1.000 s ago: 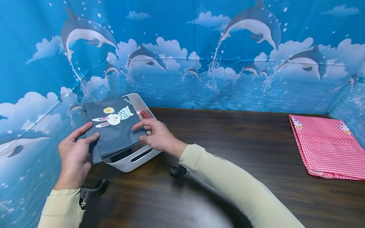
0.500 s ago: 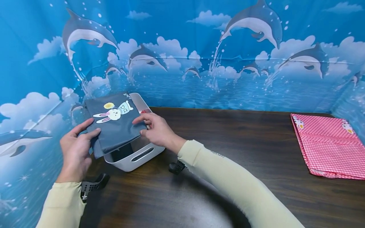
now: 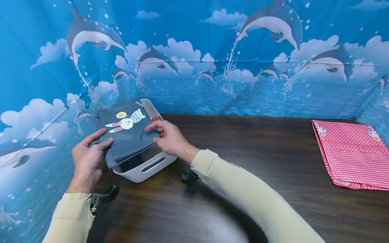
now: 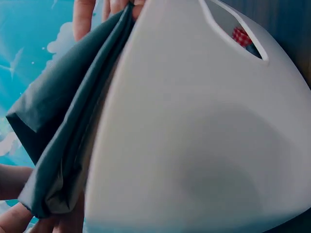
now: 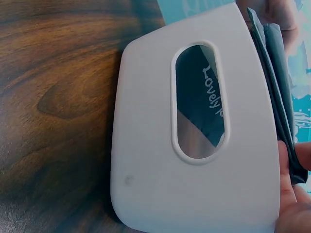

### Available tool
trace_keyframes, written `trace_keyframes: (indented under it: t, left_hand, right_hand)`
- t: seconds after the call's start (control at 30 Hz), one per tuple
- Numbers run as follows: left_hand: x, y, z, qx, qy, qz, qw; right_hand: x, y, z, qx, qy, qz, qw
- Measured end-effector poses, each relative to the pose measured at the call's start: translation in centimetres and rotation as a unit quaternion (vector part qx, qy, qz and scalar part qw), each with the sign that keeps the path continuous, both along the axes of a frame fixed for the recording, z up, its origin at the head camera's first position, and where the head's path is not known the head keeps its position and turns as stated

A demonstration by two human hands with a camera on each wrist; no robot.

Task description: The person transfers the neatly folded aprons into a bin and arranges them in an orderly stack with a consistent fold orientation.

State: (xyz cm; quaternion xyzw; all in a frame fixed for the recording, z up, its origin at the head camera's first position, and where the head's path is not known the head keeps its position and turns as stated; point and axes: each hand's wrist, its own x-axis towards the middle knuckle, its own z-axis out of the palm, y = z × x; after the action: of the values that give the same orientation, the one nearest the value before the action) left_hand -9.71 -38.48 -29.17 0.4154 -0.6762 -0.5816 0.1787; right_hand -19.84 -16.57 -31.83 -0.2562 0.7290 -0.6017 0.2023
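Note:
A folded dark grey-blue cloth (image 3: 130,143) with a rabbit print lies tilted over the top of a white plastic basket (image 3: 138,175). My left hand (image 3: 88,158) pinches its left edge between thumb and fingers. On the opposite edge, my right hand (image 3: 171,136) grips a corner, thumb below and index finger on top. The cloth's layered folds (image 4: 68,121) stand just beyond the basket wall in the left wrist view. Through the handle slot in the right wrist view shows dark fabric (image 5: 197,92) with white lettering, inside the basket. A red checked piece (image 3: 155,118) peeks out beside the right hand.
A folded red-and-white gingham cloth (image 3: 352,155) lies at the right of the dark wooden table (image 3: 231,141). A blue dolphin-print curtain (image 3: 194,57) hangs behind the table and along its left side, close to the basket.
Both hands have shifted slightly to the right with the grey-blue cloth, the left hand more so. The cloth now covers more of the basket. The gingham cloth stays in place.

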Motion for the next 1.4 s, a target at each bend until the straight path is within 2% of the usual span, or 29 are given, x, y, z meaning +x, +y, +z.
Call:
trace_keyframes:
  t: [0.2,0.67,1.0,1.4]
  left_hand:
    - [-0.4,0.4,-0.3,-0.045,-0.024,-0.026,0.9984]
    - [-0.9,0.6,-1.0,-0.007,-0.002,-0.036,0.9993]
    - [-0.9,0.8,-1.5,-0.035,-0.018,-0.048,0.9981]
    - [-0.9,0.9,-1.8,-0.070,-0.039,-0.046,0.9957]
  right_hand:
    - [-0.4,0.4,-0.2,-0.002,0.023,-0.009,1.000]
    - [-0.7,0.7,-0.7,-0.004,0.033,-0.015,0.999]
    - [-0.7,0.9,-1.0,-0.001,0.036,-0.021,0.999]
    - [-0.7,0.9,-1.3,0.003,0.053,-0.011,0.999]
